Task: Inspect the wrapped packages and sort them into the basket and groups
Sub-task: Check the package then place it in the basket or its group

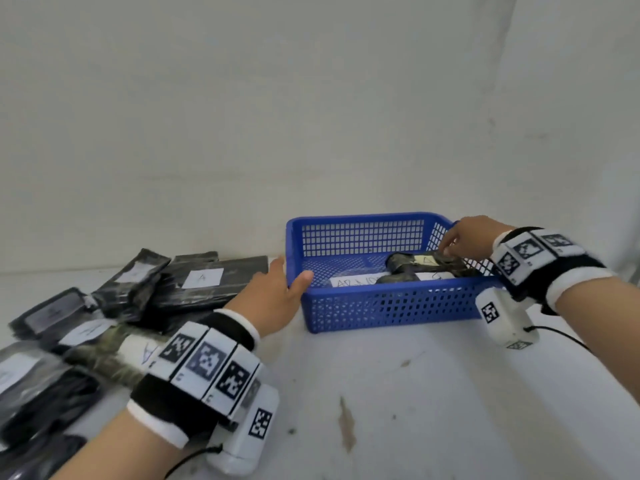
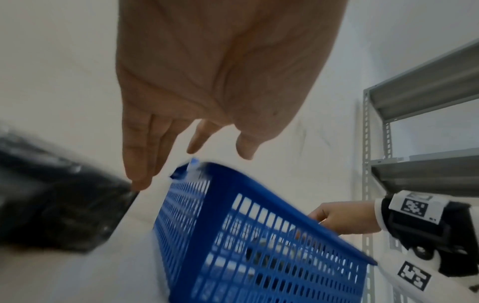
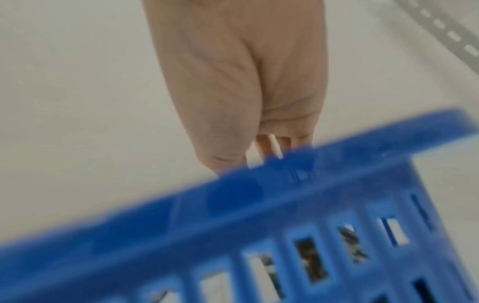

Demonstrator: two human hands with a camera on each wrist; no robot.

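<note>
A blue mesh basket (image 1: 381, 310) (image 2: 233, 225) (image 3: 259, 205) stands on the white table at centre right. Dark wrapped packages with white labels lie inside it. My right hand (image 1: 464, 240) (image 2: 339, 217) (image 3: 259, 131) reaches over the basket's right rim, its curled fingers pinching the top package (image 1: 426, 263). My left hand (image 1: 277, 292) (image 2: 207, 131) is beside the basket's left wall with fingers straight, thumb at the rim, holding nothing. A pile of black wrapped packages (image 1: 194, 282) (image 2: 59, 215) with labels marked "A" lies to the left.
The pale wall runs close behind the basket and the pile. A grey metal shelf rack (image 2: 414, 98) stands to the right. The stained tabletop (image 1: 346, 420) stretches in front of the basket.
</note>
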